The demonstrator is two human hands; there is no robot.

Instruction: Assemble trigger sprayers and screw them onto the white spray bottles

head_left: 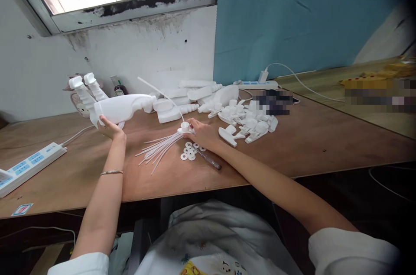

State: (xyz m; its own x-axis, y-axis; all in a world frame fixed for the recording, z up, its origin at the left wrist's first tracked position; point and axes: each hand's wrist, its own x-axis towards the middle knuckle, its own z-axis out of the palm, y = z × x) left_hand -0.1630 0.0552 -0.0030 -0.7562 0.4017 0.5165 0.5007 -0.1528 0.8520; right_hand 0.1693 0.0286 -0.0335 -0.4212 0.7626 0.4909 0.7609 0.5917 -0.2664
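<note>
My left hand (108, 127) grips the base of a white plastic bottle (121, 108) lying on its side on the wooden table (325, 140). My right hand (200, 133) pinches a small white cap (185, 127) with a thin dip tube (159, 91) rising from it toward the back left. Just in front of this hand lie a fan of loose white tubes (159, 147), several white washers (188, 151) and a screwdriver (208, 159).
More white bottles (191, 97) lie at the back, and a heap of white trigger sprayer parts (247, 121) sits to the right. Two assembled sprayers (86, 88) stand back left. A power strip (27, 166) lies at the left, another (256, 85) at the wall.
</note>
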